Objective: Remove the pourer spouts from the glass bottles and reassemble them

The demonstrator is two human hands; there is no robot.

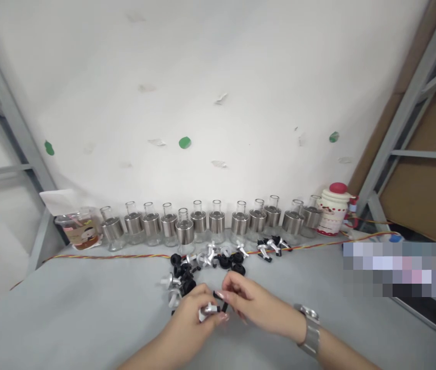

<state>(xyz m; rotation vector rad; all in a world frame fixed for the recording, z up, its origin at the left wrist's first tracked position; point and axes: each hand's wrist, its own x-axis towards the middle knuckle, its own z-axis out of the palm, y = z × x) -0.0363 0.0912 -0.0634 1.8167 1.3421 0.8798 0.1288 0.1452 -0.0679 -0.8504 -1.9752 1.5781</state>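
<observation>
Low over the grey table, my left hand point(196, 314) is closed around a silver bottle spout point(210, 309) with a black end. My right hand point(254, 307) meets it from the other side, thumb and finger pinching a small black piece point(218, 295). Whether this piece is joined to the spout I cannot tell. Just beyond my hands lies a loose heap of black round caps point(238, 269) and silver-and-white spout parts point(174, 298). More silver spouts with black tips point(264, 253) lie at the right of the heap.
Several glass bottles with steel bands point(184, 232) stand in a row along the white wall. A plastic tub point(81, 231) is at the left end, a cream jar with red lid point(332, 213) at the right. A twisted red-yellow wire point(125, 256) crosses the table.
</observation>
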